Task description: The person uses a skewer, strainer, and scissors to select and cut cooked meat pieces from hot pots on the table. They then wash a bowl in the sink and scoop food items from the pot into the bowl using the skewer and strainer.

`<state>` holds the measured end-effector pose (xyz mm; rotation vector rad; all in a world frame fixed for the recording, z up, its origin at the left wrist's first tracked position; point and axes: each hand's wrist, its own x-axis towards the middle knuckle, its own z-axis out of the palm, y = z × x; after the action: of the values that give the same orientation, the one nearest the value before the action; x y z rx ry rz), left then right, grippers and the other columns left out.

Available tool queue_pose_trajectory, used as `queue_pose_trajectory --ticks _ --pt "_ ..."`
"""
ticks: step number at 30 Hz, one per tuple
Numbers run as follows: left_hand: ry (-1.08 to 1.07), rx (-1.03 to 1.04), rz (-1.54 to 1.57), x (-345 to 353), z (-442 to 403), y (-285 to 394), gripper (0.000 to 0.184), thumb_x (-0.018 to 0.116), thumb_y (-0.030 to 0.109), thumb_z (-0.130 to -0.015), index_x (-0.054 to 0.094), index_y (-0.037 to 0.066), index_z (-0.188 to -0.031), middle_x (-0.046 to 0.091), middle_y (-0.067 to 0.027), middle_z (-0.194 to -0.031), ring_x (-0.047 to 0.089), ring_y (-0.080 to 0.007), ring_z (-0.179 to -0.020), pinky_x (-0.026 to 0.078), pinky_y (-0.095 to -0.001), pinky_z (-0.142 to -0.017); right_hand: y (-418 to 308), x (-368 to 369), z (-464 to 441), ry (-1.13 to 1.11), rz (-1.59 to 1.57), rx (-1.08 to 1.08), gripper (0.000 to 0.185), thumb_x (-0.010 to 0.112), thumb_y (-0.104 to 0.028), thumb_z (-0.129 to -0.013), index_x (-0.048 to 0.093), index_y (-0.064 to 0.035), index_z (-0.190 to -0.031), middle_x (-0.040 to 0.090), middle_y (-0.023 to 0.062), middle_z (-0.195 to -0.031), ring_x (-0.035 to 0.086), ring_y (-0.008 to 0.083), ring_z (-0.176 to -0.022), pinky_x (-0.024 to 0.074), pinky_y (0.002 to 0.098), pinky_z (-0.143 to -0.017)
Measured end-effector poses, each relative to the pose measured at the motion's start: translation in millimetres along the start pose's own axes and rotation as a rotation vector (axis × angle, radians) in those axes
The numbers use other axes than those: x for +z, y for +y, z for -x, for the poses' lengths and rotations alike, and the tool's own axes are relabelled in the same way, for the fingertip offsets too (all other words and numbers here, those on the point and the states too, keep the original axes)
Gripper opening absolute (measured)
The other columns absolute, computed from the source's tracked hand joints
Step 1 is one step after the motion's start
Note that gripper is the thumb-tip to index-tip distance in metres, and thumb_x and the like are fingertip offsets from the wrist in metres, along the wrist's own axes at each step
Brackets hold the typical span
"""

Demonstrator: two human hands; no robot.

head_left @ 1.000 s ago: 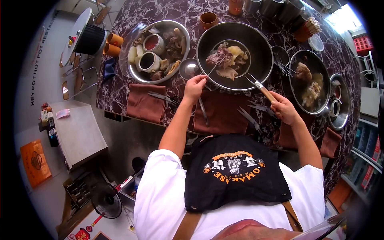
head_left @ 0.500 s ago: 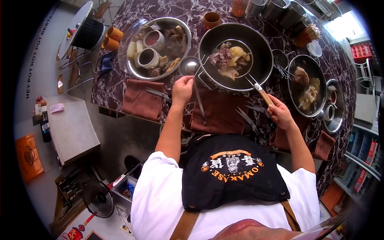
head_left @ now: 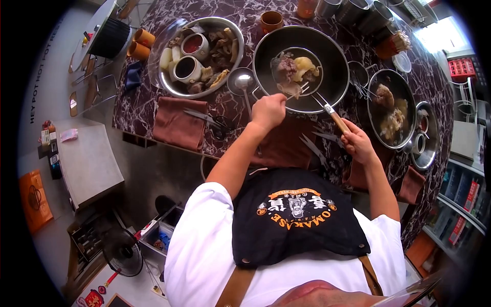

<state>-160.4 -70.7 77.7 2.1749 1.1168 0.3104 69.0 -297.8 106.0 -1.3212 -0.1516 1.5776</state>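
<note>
My right hand [head_left: 357, 141] is closed round the wooden handle of a strainer [head_left: 336, 122]. The strainer's round basket rests inside a large steel pot [head_left: 335, 56] and holds pieces of meat [head_left: 287, 67] and a pale yellow piece [head_left: 305, 66]. My left hand [head_left: 269, 110] pinches a thin metal fork-like tool [head_left: 303, 91] by its near end, at the pot's front rim. Its tip reaches the lower part of the food. Beside that hand, on its left, lies a ladle [head_left: 243, 81].
A steel basin [head_left: 236, 38] with food and two sauce cups stands left. Two more basins [head_left: 372, 110], [head_left: 432, 153] are at the right. Scissors [head_left: 202, 116] and brown cloths [head_left: 179, 125] lie along the front edge. An orange cup [head_left: 271, 21] stands behind the pot.
My left hand has moved right and the tool in it has swung from the pot's left rim to the food. My right hand stays on the handle.
</note>
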Motion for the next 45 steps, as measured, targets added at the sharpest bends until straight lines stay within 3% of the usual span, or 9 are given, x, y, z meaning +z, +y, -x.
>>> queue_pose_trajectory --ticks 7,11,23,25,28,31,32,38,45 --pt "0.131 0.065 0.055 -91 16 -4 0.020 0.057 0.023 -0.086 0.071 0.011 -0.095 0.068 -0.0173 -0.084 0.065 -0.0368 -0.081 0.052 -0.0438 -0.069 7 -2 -3 -0.061 -0.150 0.005 0.053 0.048 -0.008 -0.097 0.030 -0.0097 -0.147 0.049 0.0030 -0.075 0.037 0.0035 -0.047 0.0340 0.0130 -0.041" --pt "0.156 -0.075 0.034 -112 -12 -27 0.022 0.058 0.023 -0.087 0.071 0.008 -0.096 0.068 -0.0160 -0.084 0.066 -0.0345 -0.080 0.052 -0.0408 -0.070 18 -5 -6 -0.122 -0.219 -0.018 0.053 0.048 -0.008 -0.097 0.030 -0.0096 -0.147 0.050 0.0035 -0.075 0.038 0.0031 -0.048 0.0347 0.0127 -0.042" --pt "-0.073 -0.023 -0.189 -29 -12 -17 0.023 0.054 0.023 -0.083 0.072 0.015 -0.093 0.069 -0.0147 -0.094 0.066 -0.0355 -0.086 0.053 -0.0457 -0.077 21 19 -3 0.005 -0.080 -0.074 0.052 0.047 -0.007 -0.096 0.032 -0.0072 -0.145 0.050 0.0014 -0.073 0.038 0.0032 -0.046 0.0343 0.0141 -0.041" --pt "-0.217 -0.179 -0.256 -4 -21 -4 0.026 0.050 0.023 -0.083 0.072 0.015 -0.096 0.069 -0.0156 -0.098 0.065 -0.0360 -0.093 0.052 -0.0469 -0.081 24 26 -3 -0.006 -0.027 -0.064 0.052 0.047 -0.007 -0.095 0.032 -0.0073 -0.145 0.050 0.0015 -0.072 0.038 0.0034 -0.046 0.0341 0.0144 -0.041" --pt "-0.144 -0.148 0.027 27 -23 -12 0.024 0.057 0.022 -0.082 0.072 0.013 -0.098 0.068 -0.0165 -0.098 0.064 -0.0366 -0.094 0.051 -0.0451 -0.082 28 24 -9 0.028 -0.035 -0.101 0.052 0.048 -0.007 -0.095 0.033 -0.0105 -0.145 0.051 0.0029 -0.074 0.036 0.0040 -0.046 0.0328 0.0146 -0.041" --pt "-0.280 -0.309 0.864 41 -25 -34 0.018 0.062 0.017 -0.087 0.070 0.002 -0.095 0.064 -0.0028 -0.071 0.058 -0.0160 -0.061 0.047 -0.0281 -0.057 22 26 -1 0.013 -0.137 -0.057 0.052 0.047 -0.006 -0.096 0.032 -0.0091 -0.145 0.050 0.0026 -0.072 0.039 0.0038 -0.046 0.0344 0.0147 -0.041" --pt "-0.342 -0.430 1.077 35 -22 -32 0.014 0.061 0.012 -0.090 0.068 0.001 -0.095 0.052 0.0056 -0.065 0.042 -0.0043 -0.055 0.034 -0.0192 -0.048 21 28 0 0.037 -0.131 -0.051 0.051 0.048 -0.008 -0.096 0.032 -0.0093 -0.145 0.050 0.0024 -0.072 0.039 0.0034 -0.046 0.0346 0.0143 -0.041" --pt "-0.510 -0.499 1.440 18 -9 -36 0.017 0.054 0.012 -0.096 0.062 0.003 -0.107 0.046 0.0045 -0.065 0.036 -0.0027 -0.048 0.026 -0.0156 -0.041 28 24 3 0.003 -0.184 -0.077 0.049 0.047 -0.009 -0.098 0.033 -0.0098 -0.144 0.050 0.0020 -0.073 0.039 0.0030 -0.047 0.0349 0.0139 -0.042" --pt "-0.447 -0.374 1.659 -29 -17 -30 0.018 0.050 0.012 -0.098 0.060 0.002 -0.110 0.046 0.0025 -0.064 0.034 -0.0040 -0.046 0.026 -0.0165 -0.039 24 32 5 0.040 -0.155 -0.064 0.050 0.047 -0.008 -0.097 0.032 -0.0095 -0.145 0.050 0.0020 -0.072 0.039 0.0040 -0.046 0.0347 0.0148 -0.042"
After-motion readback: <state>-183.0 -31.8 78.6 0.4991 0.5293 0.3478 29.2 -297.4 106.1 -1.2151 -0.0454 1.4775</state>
